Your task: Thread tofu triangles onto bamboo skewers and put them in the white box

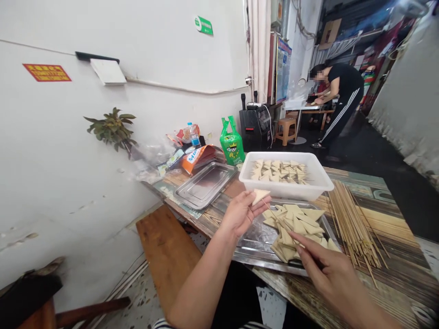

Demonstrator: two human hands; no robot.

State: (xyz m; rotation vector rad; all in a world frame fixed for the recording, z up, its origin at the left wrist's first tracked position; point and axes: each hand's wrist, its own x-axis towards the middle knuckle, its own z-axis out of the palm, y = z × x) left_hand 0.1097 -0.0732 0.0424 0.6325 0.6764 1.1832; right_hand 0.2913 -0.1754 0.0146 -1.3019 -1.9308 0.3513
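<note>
My left hand (242,212) holds a pale, tofu-like triangle (261,196) between thumb and fingers, above the near metal tray. A thin bamboo skewer (274,214) is pinched in my right hand (318,258), its tip at the triangle; I cannot tell how far it goes in. Beneath it, a heap of similar triangles (302,219) lies on the metal tray (254,258). Behind the tray stands a white plastic tub (288,189), holding rows of skewered triangles (274,170). Loose bamboo skewers (351,224) lie bunched to the right.
Another metal tray (206,185) sits at the table's left, near a green bag (232,144), orange packaging (197,159) and a water bottle (193,135). A wooden bench (168,256) is below left. Beyond the table, a person (343,91) bends over another table.
</note>
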